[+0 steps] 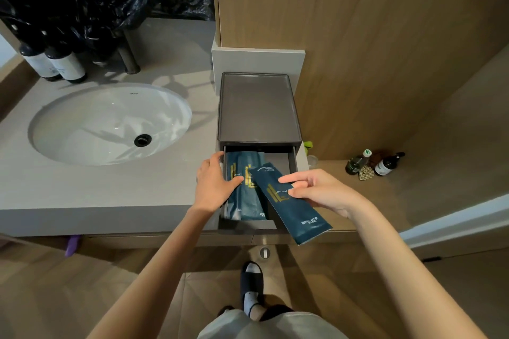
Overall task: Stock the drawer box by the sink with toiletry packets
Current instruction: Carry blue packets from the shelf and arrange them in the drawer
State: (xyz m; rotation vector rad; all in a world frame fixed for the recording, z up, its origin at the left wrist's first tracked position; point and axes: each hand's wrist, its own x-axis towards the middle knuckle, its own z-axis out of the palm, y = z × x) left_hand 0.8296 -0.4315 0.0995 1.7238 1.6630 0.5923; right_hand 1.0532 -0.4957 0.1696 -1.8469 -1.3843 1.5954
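Pinching a dark blue dental kit packet (292, 206) near its middle with the right hand (319, 192), with the index finger straight across the face and the other fingers curled at the edge, thumb probably hidden underneath. Holding it tilted over the pulled-out drawer (283, 162) of the grey drawer box (259, 107) beside the sink (110, 121), with the lower end hanging past the drawer front. Pressing the left hand (213, 184), fingers fairly straight, against the packets (249, 195) already lying in the drawer, crowding them left and leaving bare floor on the right. Judging the packet light, thin and somewhat bendy, with a smooth, likely slippery skin. Favouring a mid-length grip, keeping both ends from drooping while sliding it flat into the gap.
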